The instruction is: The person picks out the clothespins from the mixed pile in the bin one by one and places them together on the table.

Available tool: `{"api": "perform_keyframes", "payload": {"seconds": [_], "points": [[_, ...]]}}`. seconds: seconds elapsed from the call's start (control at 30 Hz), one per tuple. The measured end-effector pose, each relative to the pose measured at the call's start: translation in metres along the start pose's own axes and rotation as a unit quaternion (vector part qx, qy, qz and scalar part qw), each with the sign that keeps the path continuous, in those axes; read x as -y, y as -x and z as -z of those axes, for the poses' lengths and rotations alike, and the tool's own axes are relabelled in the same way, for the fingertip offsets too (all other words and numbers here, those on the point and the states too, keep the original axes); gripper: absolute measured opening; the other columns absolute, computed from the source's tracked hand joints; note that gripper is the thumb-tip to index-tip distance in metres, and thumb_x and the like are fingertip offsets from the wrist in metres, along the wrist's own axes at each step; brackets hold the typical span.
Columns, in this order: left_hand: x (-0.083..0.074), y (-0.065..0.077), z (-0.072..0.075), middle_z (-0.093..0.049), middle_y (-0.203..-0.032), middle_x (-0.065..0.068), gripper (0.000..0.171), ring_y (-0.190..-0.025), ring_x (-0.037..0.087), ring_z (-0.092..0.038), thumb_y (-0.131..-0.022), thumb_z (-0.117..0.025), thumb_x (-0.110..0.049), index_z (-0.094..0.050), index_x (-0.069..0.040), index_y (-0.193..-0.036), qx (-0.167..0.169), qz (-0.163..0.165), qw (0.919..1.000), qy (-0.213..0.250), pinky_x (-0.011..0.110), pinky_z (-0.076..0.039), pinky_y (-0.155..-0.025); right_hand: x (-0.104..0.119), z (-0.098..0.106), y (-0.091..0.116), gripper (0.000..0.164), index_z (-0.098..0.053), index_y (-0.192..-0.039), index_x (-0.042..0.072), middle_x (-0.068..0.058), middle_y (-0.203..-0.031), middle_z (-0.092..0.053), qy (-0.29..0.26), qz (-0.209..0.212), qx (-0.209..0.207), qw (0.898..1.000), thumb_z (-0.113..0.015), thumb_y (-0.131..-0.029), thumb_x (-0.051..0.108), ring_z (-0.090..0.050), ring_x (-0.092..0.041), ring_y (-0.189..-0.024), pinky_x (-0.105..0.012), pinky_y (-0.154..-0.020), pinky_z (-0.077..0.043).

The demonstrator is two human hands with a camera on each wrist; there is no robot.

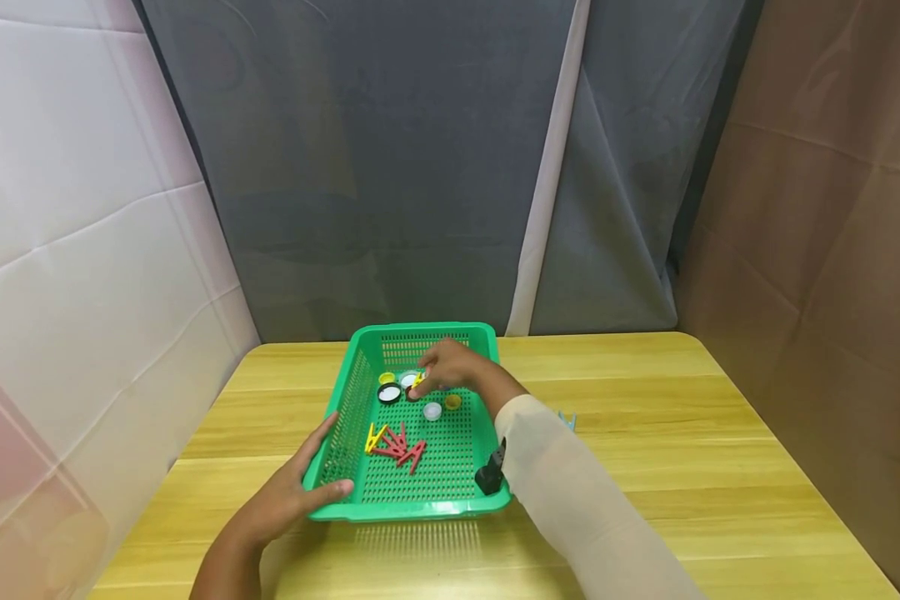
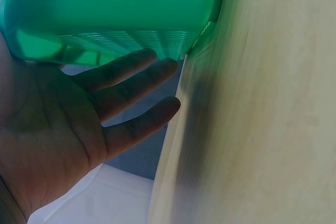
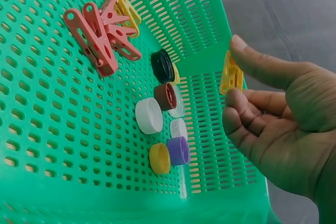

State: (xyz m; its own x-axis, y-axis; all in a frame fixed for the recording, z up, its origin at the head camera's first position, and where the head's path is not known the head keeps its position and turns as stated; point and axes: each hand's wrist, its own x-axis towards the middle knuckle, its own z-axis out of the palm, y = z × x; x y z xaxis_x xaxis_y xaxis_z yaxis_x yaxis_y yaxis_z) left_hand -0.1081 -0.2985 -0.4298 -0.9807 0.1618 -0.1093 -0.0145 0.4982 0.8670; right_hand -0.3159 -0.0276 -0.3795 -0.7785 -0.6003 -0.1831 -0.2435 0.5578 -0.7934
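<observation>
My left hand [image 1: 288, 492] holds the near left corner of a green plastic basket [image 1: 427, 510], thumb over the rim. In the left wrist view, several nearly straight fingers [image 2: 139, 80] lie below the rim, outside the basket. Over the far part of the basket, my right hand [image 1: 450, 367] pinches a yellow clothespin [image 3: 231, 75] between thumb and fingertips. Red clothespins [image 1: 397, 446] lie in a cluster with another yellow clothespin [image 1: 373, 437] on the basket floor, nearer the front. Bottle caps sit farther back, among them a black cap [image 3: 163, 66], a brown cap [image 3: 165, 96] and a purple cap [image 3: 178, 150].
A light blue clothespin [image 1: 567, 422] lies on the wooden table [image 1: 690, 467], right of the basket and partly behind the sleeve. Grey cloth [image 1: 420, 183] hangs behind the table, with white cloth [image 1: 97, 217] at the left and brown cloth [image 1: 817, 250] at the right.
</observation>
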Motion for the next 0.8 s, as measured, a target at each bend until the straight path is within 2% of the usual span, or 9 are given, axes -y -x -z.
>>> {"api": "perform_keyframes", "payload": {"seconds": [0.13,0.27,0.4,0.5,0.63,0.7,0.8], "points": [[-0.001,-0.001,0.0,-0.014,-0.179,0.031,0.108,-0.142,0.045,-0.051,-0.099,-0.079,-0.027,-0.005,-0.032,-0.178,0.001,-0.004,1.0,-0.001,0.067,-0.044,-0.112,0.004,0.003,0.002,0.076,-0.061,-0.152,-0.003,-0.001,-0.088,-0.071,-0.006,0.018,0.022,1.0,-0.095,-0.087,0.018,-0.071,-0.02,-0.096,-0.039,-0.093,-0.061],[-0.001,-0.002,-0.001,-0.014,-0.179,0.031,0.108,-0.144,0.047,-0.049,-0.099,-0.079,-0.027,-0.005,-0.031,-0.178,-0.001,-0.006,1.0,-0.002,0.07,-0.042,-0.114,0.008,0.009,0.004,0.071,-0.064,-0.15,-0.002,0.001,-0.086,-0.07,-0.012,0.027,0.045,0.999,-0.093,-0.088,0.017,-0.069,-0.027,-0.098,-0.031,-0.083,-0.056],[-0.001,-0.003,0.0,-0.018,-0.178,0.032,0.108,-0.142,0.045,-0.052,-0.099,-0.079,-0.028,-0.005,-0.032,-0.178,-0.003,-0.005,1.0,-0.006,0.069,-0.043,-0.113,0.011,0.014,0.005,0.064,-0.068,-0.146,0.001,-0.002,-0.089,-0.068,-0.017,0.03,0.059,0.998,-0.092,-0.088,0.017,-0.07,-0.026,-0.102,-0.033,-0.087,-0.057],[0.001,-0.003,0.0,-0.021,-0.176,0.032,0.108,-0.139,0.043,-0.054,-0.099,-0.079,-0.028,-0.006,-0.031,-0.178,-0.004,-0.006,0.9999,-0.007,0.068,-0.043,-0.113,0.015,0.017,0.007,0.064,-0.068,-0.146,0.004,-0.005,-0.107,-0.07,-0.014,0.032,0.061,0.998,-0.093,-0.088,0.018,-0.068,-0.023,-0.116,-0.042,-0.102,-0.057],[0.003,-0.003,0.0,-0.019,-0.177,0.031,0.108,-0.142,0.045,-0.052,-0.099,-0.079,-0.028,-0.006,-0.032,-0.178,-0.004,-0.007,0.9999,-0.008,0.069,-0.042,-0.113,0.019,0.019,0.009,0.064,-0.069,-0.146,0.007,-0.009,-0.145,-0.067,-0.012,0.035,0.054,0.998,-0.092,-0.088,0.017,-0.059,-0.031,-0.142,-0.051,-0.12,-0.049],[0.003,-0.003,0.0,-0.018,-0.178,0.031,0.108,-0.143,0.046,-0.051,-0.099,-0.079,-0.028,-0.006,-0.032,-0.178,-0.005,-0.007,0.9999,-0.008,0.07,-0.042,-0.113,0.02,0.02,0.01,0.063,-0.069,-0.146,0.008,-0.011,-0.155,-0.063,-0.012,0.036,0.052,0.998,-0.092,-0.088,0.017,-0.055,-0.035,-0.15,-0.052,-0.122,-0.047],[0.003,-0.003,0.0,-0.017,-0.178,0.031,0.108,-0.143,0.047,-0.051,-0.099,-0.079,-0.028,-0.006,-0.032,-0.178,-0.005,-0.006,0.9999,-0.01,0.069,-0.043,-0.113,0.021,0.022,0.011,0.06,-0.071,-0.143,0.011,-0.014,-0.157,-0.06,-0.016,0.039,0.055,0.998,-0.092,-0.087,0.016,-0.055,-0.037,-0.148,-0.052,-0.119,-0.05]]}}
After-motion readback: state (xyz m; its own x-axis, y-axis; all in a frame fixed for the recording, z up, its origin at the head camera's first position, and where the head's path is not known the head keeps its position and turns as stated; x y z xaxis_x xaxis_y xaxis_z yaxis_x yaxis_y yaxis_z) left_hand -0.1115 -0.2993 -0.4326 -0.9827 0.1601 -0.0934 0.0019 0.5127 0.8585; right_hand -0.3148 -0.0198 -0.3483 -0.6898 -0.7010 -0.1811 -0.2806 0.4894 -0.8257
